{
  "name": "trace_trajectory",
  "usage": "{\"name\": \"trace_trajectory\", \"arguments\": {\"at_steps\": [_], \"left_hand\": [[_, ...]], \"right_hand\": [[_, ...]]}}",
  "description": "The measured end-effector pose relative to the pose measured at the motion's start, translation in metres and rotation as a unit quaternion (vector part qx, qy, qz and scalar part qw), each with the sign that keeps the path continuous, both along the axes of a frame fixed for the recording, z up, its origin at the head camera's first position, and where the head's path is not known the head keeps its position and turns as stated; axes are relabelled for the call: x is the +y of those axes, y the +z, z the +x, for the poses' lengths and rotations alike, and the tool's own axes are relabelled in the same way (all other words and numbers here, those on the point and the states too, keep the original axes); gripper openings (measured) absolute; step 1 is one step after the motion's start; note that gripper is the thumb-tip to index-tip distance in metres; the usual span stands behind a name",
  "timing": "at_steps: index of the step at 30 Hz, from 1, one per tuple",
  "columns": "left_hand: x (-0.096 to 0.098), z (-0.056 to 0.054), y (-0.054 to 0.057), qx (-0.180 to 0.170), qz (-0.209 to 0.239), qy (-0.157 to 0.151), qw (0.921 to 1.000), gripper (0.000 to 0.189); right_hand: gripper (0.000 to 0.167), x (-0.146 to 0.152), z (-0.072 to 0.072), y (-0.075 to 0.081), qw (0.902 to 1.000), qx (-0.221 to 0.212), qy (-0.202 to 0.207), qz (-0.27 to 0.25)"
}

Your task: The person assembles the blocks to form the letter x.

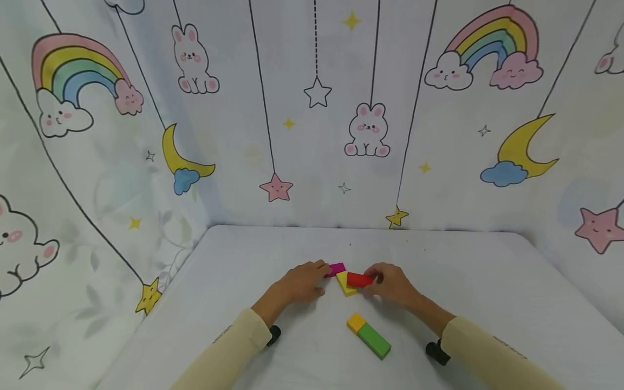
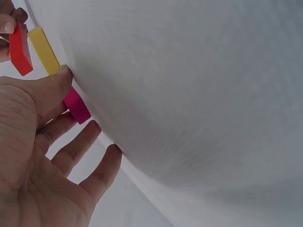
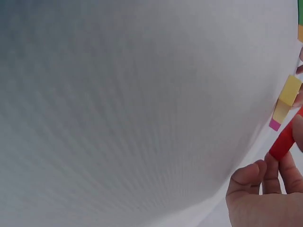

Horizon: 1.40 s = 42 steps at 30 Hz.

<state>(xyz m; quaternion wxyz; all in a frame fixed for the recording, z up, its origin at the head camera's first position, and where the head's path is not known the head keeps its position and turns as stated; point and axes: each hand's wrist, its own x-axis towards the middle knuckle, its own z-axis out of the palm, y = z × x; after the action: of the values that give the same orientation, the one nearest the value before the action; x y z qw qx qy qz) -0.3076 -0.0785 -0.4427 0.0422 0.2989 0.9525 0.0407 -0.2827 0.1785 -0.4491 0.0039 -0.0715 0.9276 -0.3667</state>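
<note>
Pinches the red block (image 1: pixel 358 279) by its right end between thumb and fingers of the right hand (image 1: pixel 392 284), probably to leave the other end free above the yellow block (image 1: pixel 345 286). Holds it raised off the table (image 1: pixel 273 249), just left of that hand and between the two hands. Touches the left end of the pink block (image 1: pixel 337 268) with spread fingers of the left hand (image 1: pixel 299 284), perhaps to steady it beside the yellow block. Cannot be sure of thumb contact there, given the slanted left wrist view. Has the green block (image 1: pixel 375 342) set end to end with the orange block (image 1: pixel 356 323), nearer the table's front and apart from both hands.
</note>
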Motion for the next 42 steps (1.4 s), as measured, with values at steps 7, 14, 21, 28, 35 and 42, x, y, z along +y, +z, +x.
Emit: {"name": "trace_trajectory", "arguments": {"at_steps": [7,14,21,28,35,42], "left_hand": [[0.0,0.003,0.003,-0.002,-0.001,-0.001,1.0,0.056],[0.001,0.004,0.003,0.004,0.001,-0.007,1.0,0.056],[0.002,0.003,0.003,0.005,0.0,-0.003,1.0,0.06],[0.002,0.003,0.004,0.001,0.005,-0.003,1.0,0.061],[0.002,0.003,0.005,0.001,0.006,-0.005,1.0,0.063],[0.001,0.003,0.005,0.0,0.005,-0.005,1.0,0.061]], "right_hand": [[0.03,-0.007,0.006,0.0,0.9998,-0.01,0.012,-0.012],[0.026,-0.011,0.014,0.003,0.9986,-0.011,0.035,-0.039],[0.029,-0.013,0.019,0.001,0.994,-0.016,0.087,-0.064],[0.03,-0.018,0.025,0.003,0.9887,-0.038,0.124,-0.075],[0.03,-0.021,0.029,0.005,0.9823,-0.054,0.163,-0.074],[0.028,-0.023,0.033,0.007,0.9768,-0.057,0.193,-0.073]]}}
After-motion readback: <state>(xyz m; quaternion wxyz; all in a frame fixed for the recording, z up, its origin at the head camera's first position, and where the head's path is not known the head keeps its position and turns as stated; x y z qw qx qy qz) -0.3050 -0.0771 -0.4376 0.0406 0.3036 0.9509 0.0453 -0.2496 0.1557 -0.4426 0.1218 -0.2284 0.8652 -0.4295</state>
